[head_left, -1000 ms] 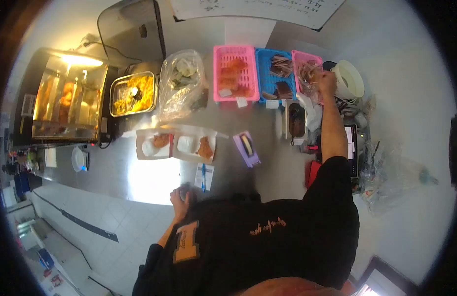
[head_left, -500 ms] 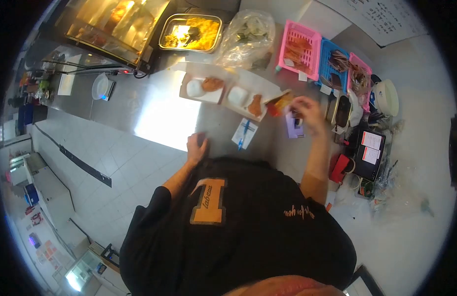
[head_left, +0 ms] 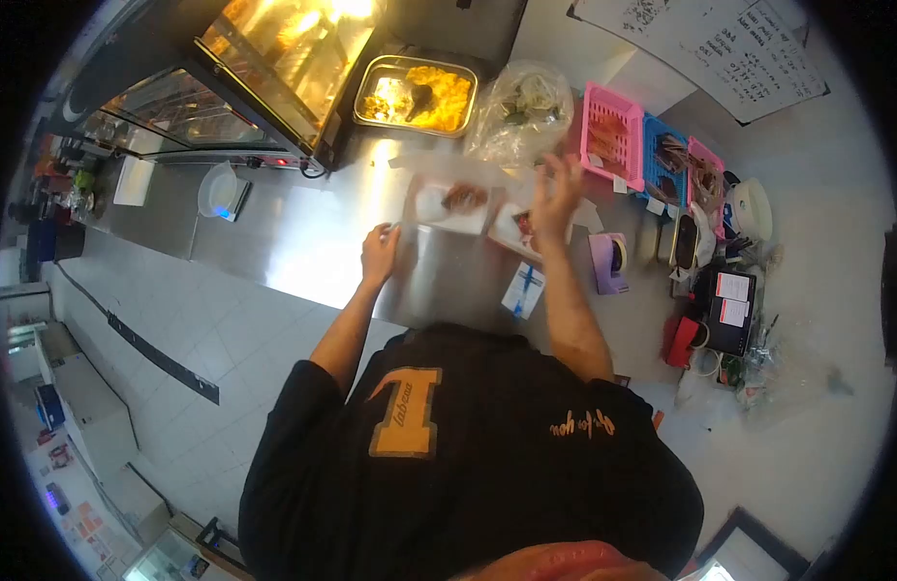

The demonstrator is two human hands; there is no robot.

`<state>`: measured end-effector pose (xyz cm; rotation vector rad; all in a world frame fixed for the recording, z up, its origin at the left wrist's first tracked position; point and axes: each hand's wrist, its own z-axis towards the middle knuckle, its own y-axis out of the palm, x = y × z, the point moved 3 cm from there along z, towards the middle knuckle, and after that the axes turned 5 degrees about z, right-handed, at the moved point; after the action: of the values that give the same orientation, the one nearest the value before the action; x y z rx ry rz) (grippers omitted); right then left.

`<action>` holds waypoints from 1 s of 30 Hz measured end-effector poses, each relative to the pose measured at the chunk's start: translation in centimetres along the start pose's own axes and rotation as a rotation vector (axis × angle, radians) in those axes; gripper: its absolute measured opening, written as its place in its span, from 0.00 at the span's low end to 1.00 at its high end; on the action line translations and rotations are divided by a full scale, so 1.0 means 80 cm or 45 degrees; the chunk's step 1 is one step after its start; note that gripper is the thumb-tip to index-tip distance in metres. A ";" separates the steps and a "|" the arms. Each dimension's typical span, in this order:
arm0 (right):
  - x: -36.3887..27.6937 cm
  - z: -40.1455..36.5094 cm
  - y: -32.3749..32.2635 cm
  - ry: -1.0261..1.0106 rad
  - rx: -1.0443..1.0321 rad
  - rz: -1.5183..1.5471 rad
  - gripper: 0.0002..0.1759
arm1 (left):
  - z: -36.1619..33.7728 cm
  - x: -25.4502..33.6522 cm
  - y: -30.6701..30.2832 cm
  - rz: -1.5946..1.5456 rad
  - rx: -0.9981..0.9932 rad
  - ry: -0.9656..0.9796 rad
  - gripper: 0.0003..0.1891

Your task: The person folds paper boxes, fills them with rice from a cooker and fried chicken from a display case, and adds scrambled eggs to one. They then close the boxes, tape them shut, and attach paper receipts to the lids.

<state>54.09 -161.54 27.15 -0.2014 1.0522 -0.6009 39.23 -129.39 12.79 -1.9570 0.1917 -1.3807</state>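
A red sachet (head_left: 523, 225) (blurred; identity probable) has apparently been released into the right food box (head_left: 512, 249), the right hand (head_left: 557, 198) now being spread above; the left hand (head_left: 377, 256) is positioned beside the left food box (head_left: 458, 229), its grip indeterminable.

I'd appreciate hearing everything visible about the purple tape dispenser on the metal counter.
The long, plastic-looking purple tape dispenser holds a dark-looking round roll. It rests on the shiny metal counter, its length running roughly toward the person, apart from and picture-right of the bare right hand. Finer details are too small to tell.
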 end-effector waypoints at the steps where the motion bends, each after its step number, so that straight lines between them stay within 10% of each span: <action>1: -0.001 0.019 -0.017 -0.043 0.020 -0.244 0.21 | 0.021 0.002 0.005 -0.069 -0.075 -0.045 0.23; 4: 0.039 0.056 -0.060 -0.022 -0.141 -0.841 0.25 | 0.076 0.010 0.036 0.082 -0.158 0.069 0.22; 8: 0.160 0.015 -0.075 0.959 -1.009 0.109 0.31 | 0.097 -0.002 0.041 0.300 -0.224 0.389 0.21; 10: 0.158 -0.034 -0.072 0.224 -1.224 -0.149 0.32 | 0.095 -0.016 0.014 0.296 -0.236 0.243 0.20; 14: 0.095 -0.154 -0.062 -0.052 -0.904 -0.776 0.26 | 0.082 -0.065 -0.010 0.021 -0.049 0.024 0.20; 15: 0.102 -0.166 -0.057 -0.176 -0.780 -0.776 0.27 | 0.050 -0.013 -0.039 0.260 0.416 0.205 0.21; 18: 0.122 -0.178 -0.052 -0.198 -0.850 -0.925 0.30 | -0.008 0.097 -0.023 0.342 0.726 0.894 0.16; 19: 0.124 -0.169 -0.054 -0.127 -0.860 -0.752 0.32 | -0.020 0.142 0.002 -0.241 0.201 0.878 0.17; 21: 0.138 -0.168 -0.065 -0.013 -0.930 -0.737 0.33 | -0.035 0.187 0.108 0.084 -0.292 1.136 0.29; 30: 0.136 -0.129 -0.105 -0.288 -0.671 -0.654 0.40 | -0.043 0.189 0.222 0.644 -0.110 1.206 0.39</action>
<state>45.97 -173.19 17.45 -1.0011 0.9207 -0.7272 47.43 -151.51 13.67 -1.0432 1.1053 -1.8244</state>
